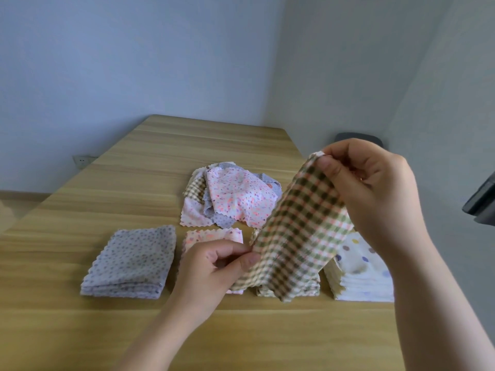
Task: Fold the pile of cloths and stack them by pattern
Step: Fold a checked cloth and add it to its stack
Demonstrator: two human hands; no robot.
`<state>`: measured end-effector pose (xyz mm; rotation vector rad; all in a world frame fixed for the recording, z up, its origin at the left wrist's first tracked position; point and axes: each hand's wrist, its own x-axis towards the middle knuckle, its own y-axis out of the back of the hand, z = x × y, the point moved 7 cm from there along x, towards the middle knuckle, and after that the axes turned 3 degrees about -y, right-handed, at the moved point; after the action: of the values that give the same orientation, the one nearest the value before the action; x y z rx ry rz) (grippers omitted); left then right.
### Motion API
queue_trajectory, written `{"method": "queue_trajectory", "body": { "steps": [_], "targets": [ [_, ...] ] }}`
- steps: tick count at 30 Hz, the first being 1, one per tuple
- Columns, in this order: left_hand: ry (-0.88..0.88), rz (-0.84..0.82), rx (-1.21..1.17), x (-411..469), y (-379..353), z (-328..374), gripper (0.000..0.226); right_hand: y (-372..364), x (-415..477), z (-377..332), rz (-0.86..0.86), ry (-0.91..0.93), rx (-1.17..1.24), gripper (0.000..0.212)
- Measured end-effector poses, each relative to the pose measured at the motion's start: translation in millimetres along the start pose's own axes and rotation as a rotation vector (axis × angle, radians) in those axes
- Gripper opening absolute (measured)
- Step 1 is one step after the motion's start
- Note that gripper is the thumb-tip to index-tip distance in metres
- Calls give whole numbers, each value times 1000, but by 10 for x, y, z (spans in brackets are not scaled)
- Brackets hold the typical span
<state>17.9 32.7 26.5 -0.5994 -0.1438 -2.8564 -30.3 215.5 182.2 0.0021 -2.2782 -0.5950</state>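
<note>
- Head view, biggest thing first: the wooden bench (134, 188) carries everything, with a loose pile of unfolded cloths (235, 199) toward the back and four folded stacks in a row nearer the person.
- Stacks from left to right: grey dotted stack (131, 263), pink speckled stack (211, 235) mostly hidden behind the left hand, a checked stack (310, 286) under the raised cloth, and a white big-dot stack (364, 266) at the right.
- Up in the air over that row is the green checked cloth (300, 231), already doubled over by the look of it, hanging on a slant.
- Right hand (375, 188) pinches the top corner between thumb and fingers; left hand (211, 266) pinches the lower edge the same way.
- My take on doing this well: line up the zigzag edges before closing the fold, keep both pinches tight so the layers don't slide, then set it square on the checked stack right below, not the neighbours.
</note>
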Motion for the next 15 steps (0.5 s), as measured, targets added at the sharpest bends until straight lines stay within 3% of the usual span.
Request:
{"method": "queue_trajectory", "body": {
  "steps": [3, 6, 9, 13, 15],
  "targets": [
    [55, 5, -42, -10, 1, -31, 11, 41, 3, 0, 6, -24, 10, 8],
    [154, 122, -90, 3, 126, -123, 6, 84, 2, 51, 6, -36, -12, 8],
    [95, 181, -2, 60, 248, -126, 8, 98, -24, 118, 24, -36, -36, 9],
    [47, 110, 33, 143, 295, -116, 19, 111, -70, 171, 82, -21, -53, 8],
    [21, 30, 161, 167, 292, -92, 13, 122, -87, 201, 105, -25, -44, 8]
  ]
}}
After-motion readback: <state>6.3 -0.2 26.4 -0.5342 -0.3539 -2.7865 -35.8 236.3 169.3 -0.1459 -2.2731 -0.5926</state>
